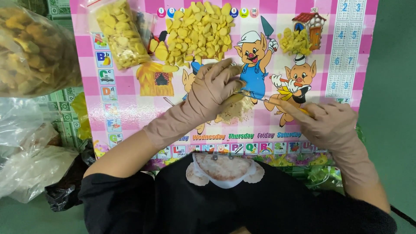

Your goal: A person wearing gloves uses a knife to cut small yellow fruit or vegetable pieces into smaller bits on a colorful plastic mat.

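Yellow piece (pixel 232 98) pinched in gloved left hand (pixel 212 89) — right hand (pixel 331 123) grips knife (pixel 260 99), blade touching piece; scrapings (pixel 238 110) just below left hand.

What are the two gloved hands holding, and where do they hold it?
The left hand pinches a small yellow piece at its near end. The right hand holds a thin knife by its yellow handle, blade against the piece.

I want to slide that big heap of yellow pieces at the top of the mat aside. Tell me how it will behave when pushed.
The big heap of yellow pieces is loose and unbagged, so it would probably spread and scatter rather than move as one. The pieces look small and thin, so likely light. The pink mat looks glossy, so they may slide easily.
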